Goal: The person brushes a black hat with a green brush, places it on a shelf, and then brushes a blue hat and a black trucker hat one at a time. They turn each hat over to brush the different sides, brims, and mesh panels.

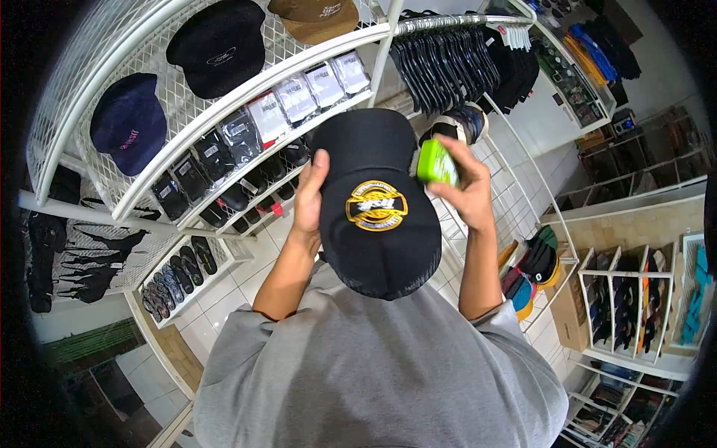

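Note:
A black cap (pixel 385 257) with a round yellow and white embroidered badge is held up before my chest, brim toward the top of the view. My left hand (pixel 307 200) grips the cap's left side, thumb lying along its edge and the other fingers hidden behind. In my right hand (pixel 472 185) is a bright green brush (pixel 437 162), pinched between thumb and fingers. Its pale bristles face the cap and sit right at the cap's right edge. Pale flecks show along the cap's lower rim.
A white mesh rack (pixel 146 41) curves along the left, carrying a navy cap (pixel 128 123), a black cap (pixel 216 48) and packaged goods (pixel 269 118). Black hangers (pixel 448 67) line a rail ahead. Sandals (pixel 179 276) stand at lower left, stacked caps (pixel 534 261) at right.

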Tool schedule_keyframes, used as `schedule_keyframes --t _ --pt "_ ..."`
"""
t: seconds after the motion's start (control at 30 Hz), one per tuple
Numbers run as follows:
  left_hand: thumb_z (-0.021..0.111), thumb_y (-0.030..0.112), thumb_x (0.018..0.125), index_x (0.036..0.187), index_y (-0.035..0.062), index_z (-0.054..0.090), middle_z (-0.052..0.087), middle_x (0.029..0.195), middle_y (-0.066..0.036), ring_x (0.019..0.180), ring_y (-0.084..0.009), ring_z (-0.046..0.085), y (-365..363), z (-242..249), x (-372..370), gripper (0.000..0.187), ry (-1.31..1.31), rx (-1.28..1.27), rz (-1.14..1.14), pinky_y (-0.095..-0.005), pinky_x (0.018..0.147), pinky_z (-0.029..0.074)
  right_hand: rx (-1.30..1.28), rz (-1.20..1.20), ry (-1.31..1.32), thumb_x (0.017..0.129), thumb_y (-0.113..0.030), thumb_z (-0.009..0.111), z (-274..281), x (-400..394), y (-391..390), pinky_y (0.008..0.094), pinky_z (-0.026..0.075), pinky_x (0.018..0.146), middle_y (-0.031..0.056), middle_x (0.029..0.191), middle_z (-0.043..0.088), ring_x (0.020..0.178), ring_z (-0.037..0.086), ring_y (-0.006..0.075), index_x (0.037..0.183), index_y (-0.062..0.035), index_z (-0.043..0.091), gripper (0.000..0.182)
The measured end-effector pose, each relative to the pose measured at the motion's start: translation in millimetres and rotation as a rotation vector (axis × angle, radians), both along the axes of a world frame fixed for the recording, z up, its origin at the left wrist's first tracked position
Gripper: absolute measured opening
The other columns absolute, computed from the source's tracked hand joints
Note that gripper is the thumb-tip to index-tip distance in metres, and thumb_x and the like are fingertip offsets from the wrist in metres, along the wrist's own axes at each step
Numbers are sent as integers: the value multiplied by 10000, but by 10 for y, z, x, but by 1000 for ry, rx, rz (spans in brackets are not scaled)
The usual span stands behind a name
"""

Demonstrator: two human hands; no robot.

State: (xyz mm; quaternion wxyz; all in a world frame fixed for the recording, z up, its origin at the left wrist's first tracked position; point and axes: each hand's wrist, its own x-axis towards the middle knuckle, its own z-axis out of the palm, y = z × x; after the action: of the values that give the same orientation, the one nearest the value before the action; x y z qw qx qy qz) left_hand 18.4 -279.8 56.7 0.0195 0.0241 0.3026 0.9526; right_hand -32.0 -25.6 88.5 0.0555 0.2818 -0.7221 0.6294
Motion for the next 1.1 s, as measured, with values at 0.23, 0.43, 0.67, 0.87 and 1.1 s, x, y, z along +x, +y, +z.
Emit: schedule_keyframes --t 0.23,0.43,0.67,0.87,1.1 --pt "497 297 1078 1409 -42 484 607 1348 -150 1157 -220 648 108 93 14 474 9 -157 -39 -348 998 532 84 11 52 675 -123 922 119 -30 -101 325 443 1012 106 1203 652 1133 604 204 1299 -4 658 688" --pt "499 313 1079 1360 -42 543 640 1301 -130 1168 -181 631 58 132 -15 455 23 -279 -82 -327 1007 517 157 -6 151 706 -116 903 223 0 -254 328 456 993 130 1178 657 1096 612 217 1293 0 660 646" --pt "170 715 1004 1421 -50 490 618 1343 -146 1224 -213 607 109 219 13 928 81 -220 -118 -350 1088 463 304 138 161 663 -155 925 343 -27 -452 344 479 979 142 1171 678 1068 645 240 1258 -22 692 652" --pt "24 828 884 1450 -54 443 604 1351 -174 1238 -227 606 88 243 -12 1128 122 -516 -72 -361 1094 470 281 -12 264 656 -156 928 282 -34 -680 345 471 984 138 1172 680 1093 637 241 1230 -9 702 635" --pt "-20 866 846 1385 -57 516 638 1293 -153 1188 -208 619 121 263 -19 1196 59 -596 -42 -342 1066 467 294 -75 242 664 -147 911 339 4 -789 354 492 941 151 1133 679 1061 650 251 1228 -7 705 616"
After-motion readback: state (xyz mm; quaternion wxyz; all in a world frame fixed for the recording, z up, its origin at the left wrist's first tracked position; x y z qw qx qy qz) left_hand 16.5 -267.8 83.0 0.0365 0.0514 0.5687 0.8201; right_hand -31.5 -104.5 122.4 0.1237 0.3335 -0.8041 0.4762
